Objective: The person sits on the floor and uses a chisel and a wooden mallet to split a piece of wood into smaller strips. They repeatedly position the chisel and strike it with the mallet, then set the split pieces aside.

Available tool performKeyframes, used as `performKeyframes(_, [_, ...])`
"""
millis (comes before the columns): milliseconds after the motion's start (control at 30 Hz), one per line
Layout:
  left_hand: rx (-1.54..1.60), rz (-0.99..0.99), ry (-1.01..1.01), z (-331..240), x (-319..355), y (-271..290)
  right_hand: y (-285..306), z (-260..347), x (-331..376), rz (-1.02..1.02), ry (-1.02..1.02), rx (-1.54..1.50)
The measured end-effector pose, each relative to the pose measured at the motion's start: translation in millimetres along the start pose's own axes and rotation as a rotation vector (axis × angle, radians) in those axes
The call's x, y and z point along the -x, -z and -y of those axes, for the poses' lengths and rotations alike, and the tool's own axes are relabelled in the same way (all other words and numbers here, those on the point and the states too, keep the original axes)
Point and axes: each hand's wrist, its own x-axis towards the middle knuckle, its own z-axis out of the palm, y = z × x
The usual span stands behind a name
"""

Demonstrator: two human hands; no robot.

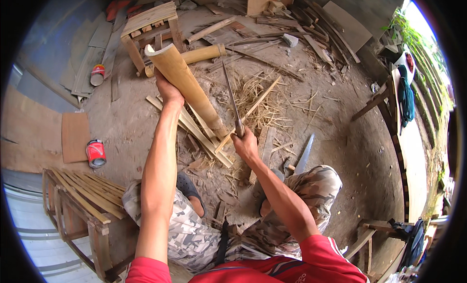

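Observation:
My left hand [169, 91] is closed round the side of a thick split bamboo piece [192, 86] near its upper end. The bamboo slants down to the right, and its lower end comes close to a thin bamboo strip [262, 100]. In my right hand [246, 145] is the wooden handle of a long knife [229, 91]. Its narrow blade points up and away, to the right of the bamboo and apart from it. Pale split bamboo slats [187, 122] lie on the ground beneath the held piece. Curly shavings [265, 96] are heaped right of the blade.
A handsaw [305, 154] lies by my right knee. Ahead stand a small wooden stool [151, 20] and a bamboo pole [202, 53] on the ground. A slatted bench [99, 229] is at left, near a red can [96, 153]. Scrap boards [316, 40] lie at the back right.

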Motion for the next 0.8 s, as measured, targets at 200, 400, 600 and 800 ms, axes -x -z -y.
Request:
performKeyframes(200, [0.01,-0.021,-0.024,-1.0,-4.0,13.2,-0.1,-4.2,8.7,-0.074,-0.146,-0.186])
performKeyframes(400, [-0.032,-0.063,-0.069,0.7,2.9,-2.1,-13.7,-62.6,12.3,-0.163,0.076,-0.243])
performKeyframes(600, [-0.017,-0.058,-0.035,5.6,-2.2,26.2,-16.9,-58.6,25.1,0.213,-0.248,0.116])
performKeyframes(800, [0.023,-0.05,0.006,1.1,-5.7,52.4,-5.6,7.9,31.0,-0.051,0.088,-0.064])
